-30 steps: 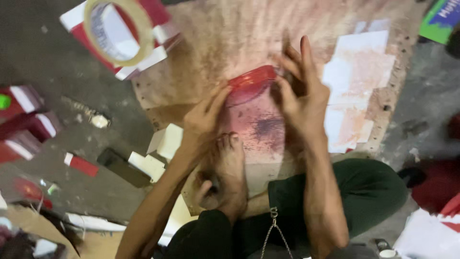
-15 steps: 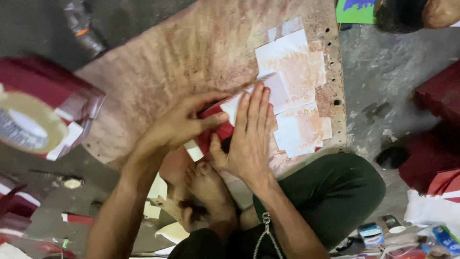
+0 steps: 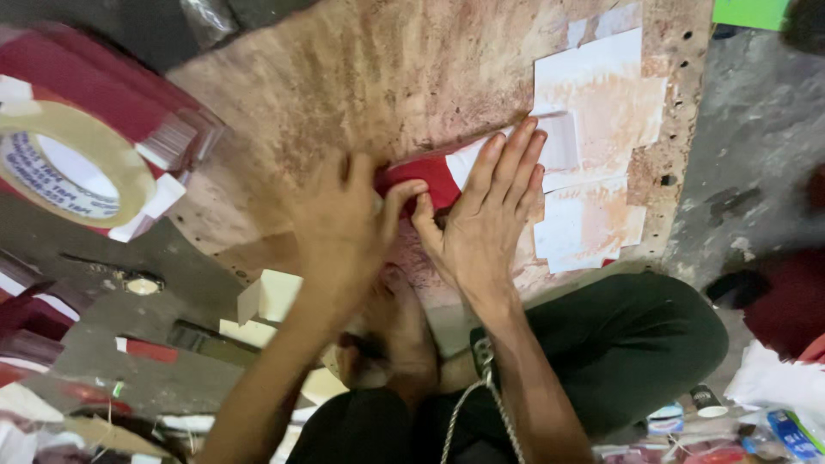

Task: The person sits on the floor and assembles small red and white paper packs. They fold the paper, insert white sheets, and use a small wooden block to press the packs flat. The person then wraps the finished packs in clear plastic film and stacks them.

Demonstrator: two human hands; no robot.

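Your flat right hand [image 3: 490, 215] and curled left hand [image 3: 344, 223] press the red-and-white paper piece [image 3: 438, 176], its long axis slanting up-right.

tape roll [image 3: 64, 167], green sheet [image 3: 749, 12]

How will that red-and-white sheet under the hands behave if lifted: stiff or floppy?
Probably floppy: the red-and-white sheet lies flat on the worn board with the right hand pressed across it. Likely light, since the left hand works its edge with fingertips only. It may crease easily; its thickness cannot be told.
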